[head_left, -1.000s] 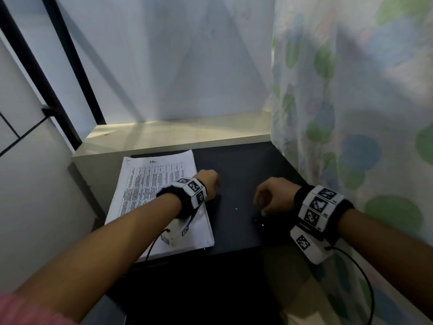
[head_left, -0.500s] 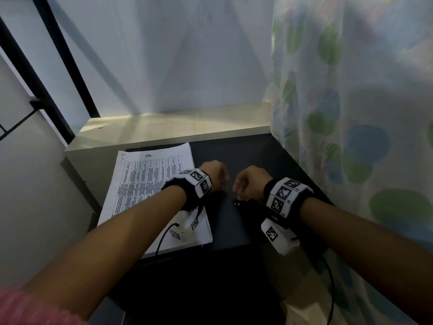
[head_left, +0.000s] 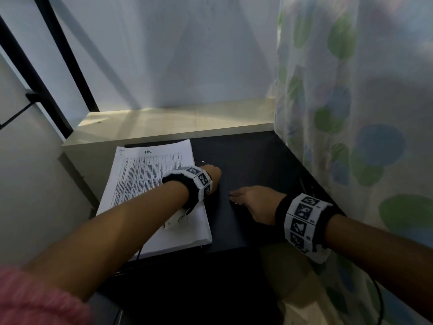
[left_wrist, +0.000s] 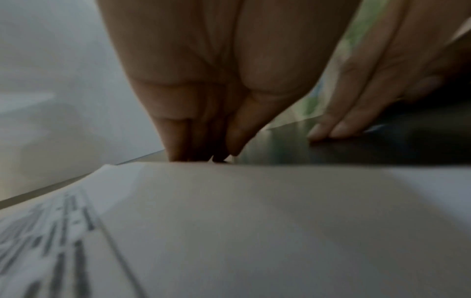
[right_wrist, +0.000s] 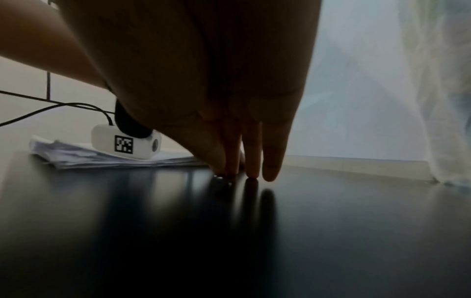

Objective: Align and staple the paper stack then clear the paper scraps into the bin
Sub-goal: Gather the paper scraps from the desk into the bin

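Observation:
A printed paper stack [head_left: 150, 198] lies on the left of the black table [head_left: 253, 165]; its edges look ragged in the right wrist view [right_wrist: 84, 159]. My left hand [head_left: 212, 175] sits at the stack's right edge, with thumb and fingertips [left_wrist: 196, 155] pinched together at the table and a pale sliver between them. My right hand [head_left: 236, 197] lies flat to its right, straight fingers [right_wrist: 251, 171] touching the table, with tiny bright scraps [right_wrist: 223, 180] at the tips. One small white scrap [head_left: 203, 162] lies beyond the left hand. No stapler or bin is in view.
A pale ledge [head_left: 178, 123] runs along the back of the table under a white wall. A spotted curtain [head_left: 351, 113] hangs close along the right side. The table's front edge [head_left: 229, 249] is just behind my wrists. A cable [right_wrist: 63, 106] trails from the left wrist camera.
My right hand has uncurled from a loose fist beside the left hand and now lies flat, a little further right. The left hand stays at the stack's edge. The view has shifted slightly.

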The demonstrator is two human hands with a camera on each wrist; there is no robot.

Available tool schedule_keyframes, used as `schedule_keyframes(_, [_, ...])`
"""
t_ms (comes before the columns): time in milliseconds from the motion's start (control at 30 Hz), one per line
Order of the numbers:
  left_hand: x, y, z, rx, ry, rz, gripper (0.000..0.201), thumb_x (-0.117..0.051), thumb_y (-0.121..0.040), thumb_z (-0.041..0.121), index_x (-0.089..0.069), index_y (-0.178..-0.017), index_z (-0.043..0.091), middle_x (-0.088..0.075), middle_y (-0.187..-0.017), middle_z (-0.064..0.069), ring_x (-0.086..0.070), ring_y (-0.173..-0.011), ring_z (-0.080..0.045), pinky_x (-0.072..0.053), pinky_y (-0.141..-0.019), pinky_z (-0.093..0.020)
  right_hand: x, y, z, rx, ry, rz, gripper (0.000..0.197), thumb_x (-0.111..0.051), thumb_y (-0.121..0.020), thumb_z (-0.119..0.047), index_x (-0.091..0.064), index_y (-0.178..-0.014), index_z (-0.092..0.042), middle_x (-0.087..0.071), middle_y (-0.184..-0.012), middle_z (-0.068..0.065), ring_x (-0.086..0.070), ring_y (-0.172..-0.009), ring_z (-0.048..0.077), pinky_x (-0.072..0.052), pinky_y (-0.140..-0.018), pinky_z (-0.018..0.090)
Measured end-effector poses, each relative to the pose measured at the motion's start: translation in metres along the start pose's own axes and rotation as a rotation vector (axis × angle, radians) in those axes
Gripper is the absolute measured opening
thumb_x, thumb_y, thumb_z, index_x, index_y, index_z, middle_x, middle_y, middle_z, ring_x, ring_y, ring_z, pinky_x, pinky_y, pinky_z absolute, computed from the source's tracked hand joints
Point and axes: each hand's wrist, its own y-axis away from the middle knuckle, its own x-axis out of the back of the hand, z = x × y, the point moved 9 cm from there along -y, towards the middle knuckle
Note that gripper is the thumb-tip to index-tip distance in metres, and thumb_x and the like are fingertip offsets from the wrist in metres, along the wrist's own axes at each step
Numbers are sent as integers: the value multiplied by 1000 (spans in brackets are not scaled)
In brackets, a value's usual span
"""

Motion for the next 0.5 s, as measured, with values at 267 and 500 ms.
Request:
schedule_keyframes(267, [-35, 38, 43, -224, 145, 8, 41, -47, -89, 11, -49, -129, 3, -46, -139, -21, -54, -122, -34, -47, -99, -37, 20, 28, 18, -127, -183, 137, 34, -58, -89, -14, -64, -122, -17, -62, -127, 3, -58, -118, 19, -43, -102, 25])
schedule_keyframes(500, [2, 25, -7, -49, 380, 131, 37, -69, -81, 19, -64, -117, 9, -65, -121, -10, -62, -113, -26, -50, -94, -32, 28, 23, 40, -331, -388, 140, 43, -83, -67, -26, -71, -107, -13, -72, -106, 3, -66, -100, 15, -46, -80, 17])
